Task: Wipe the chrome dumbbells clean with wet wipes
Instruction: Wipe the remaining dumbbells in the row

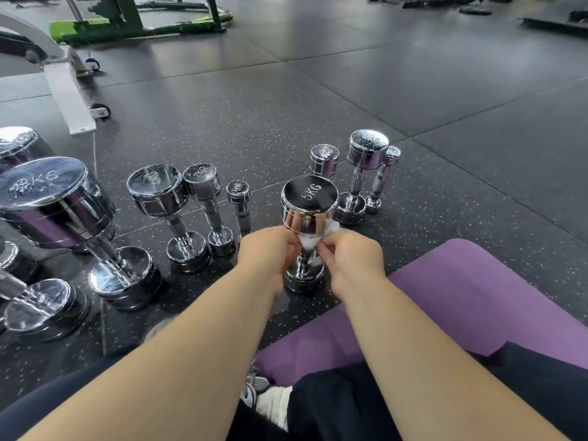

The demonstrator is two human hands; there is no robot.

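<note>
1. 5KG dumbbell (309,198) stands upright on the floor (286,122) beside the purple mat (461,281).
2. Left hand (267,253) and right hand (353,259) pinch the wet wipe (310,240) at its neck.
3. Sideways rubbing could topple it.

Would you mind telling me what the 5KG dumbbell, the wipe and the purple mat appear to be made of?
5KG dumbbell: polished chrome-plated metal, mirror reflections. Wipe: soft white nonwoven or paper, crumpled; dampness unclear. Purple mat: probably matte foam, no glare.
</note>
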